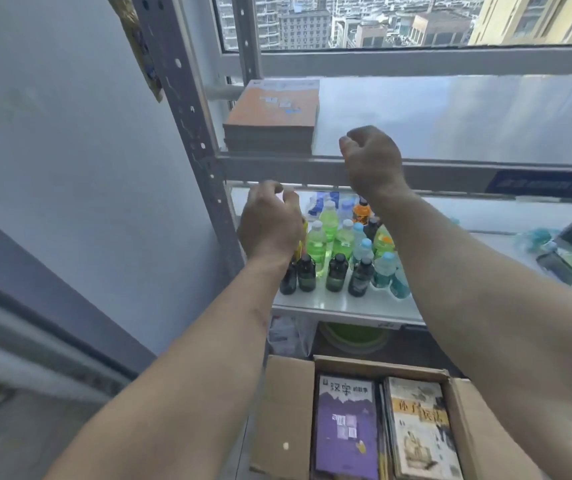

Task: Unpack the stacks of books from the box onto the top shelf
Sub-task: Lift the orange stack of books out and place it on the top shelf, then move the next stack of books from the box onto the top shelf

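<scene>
Orange-covered stack of books [272, 116] lies on the white top shelf [450, 119]; left hand [270, 223] and right hand [372, 161] hover nearby, fingers loosely curled, holding nothing.

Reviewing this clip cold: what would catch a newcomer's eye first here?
Probably the two bare forearms reaching up, left hand and right hand both empty near the top shelf, where one stack of books sits at its left end. Next, the coloured bottles below, and the open box with two books.

One stack [272, 116] (shelved), two boxed books [346, 427].
</scene>
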